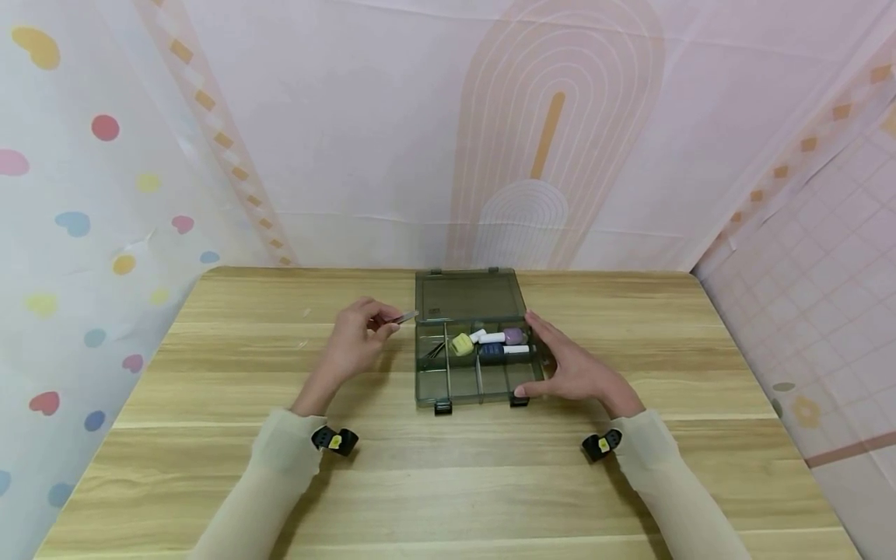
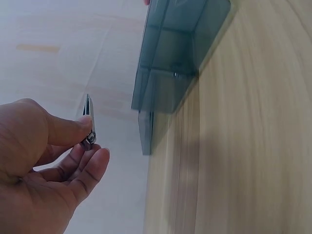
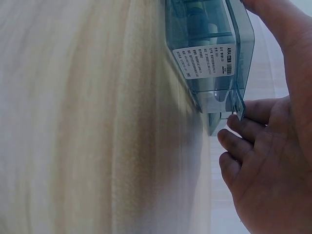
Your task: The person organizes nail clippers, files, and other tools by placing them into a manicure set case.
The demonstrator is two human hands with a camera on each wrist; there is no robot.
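- The person's left hand (image 1: 357, 336) is pinching a small metal nail clipper (image 1: 404, 317) between thumb and curled fingers (image 2: 90, 168), holding it up off the counter (image 1: 210, 373); the clipper's tip is pointing past the fingertips toward the box.
- Just beyond those fingertips, the smoky transparent organizer box (image 1: 476, 385) is sitting on the counter with its lid (image 1: 467, 295) standing open behind it.
- The right hand (image 1: 574, 369) is resting against the box's right side, fingers (image 3: 248, 146) loosely bent around the near right corner and thumb reaching along the right wall; the fingers are touching the rim by the latch, steadying rather than lifting.
- Inside the box, between the two hands, a yellow item (image 1: 462, 343), a white item (image 1: 490, 337), a purple item (image 1: 514, 335) and a dark blue item (image 1: 492, 349) are lying in the middle row of compartments, with thin dark metal tools (image 1: 434, 350) in the left compartment.
- A white label (image 3: 204, 61) is showing on the box's underside in the right wrist view.
- Pale long sleeves (image 1: 280, 459) are covering both forearms, each wrist carrying a small black camera (image 1: 334, 440).
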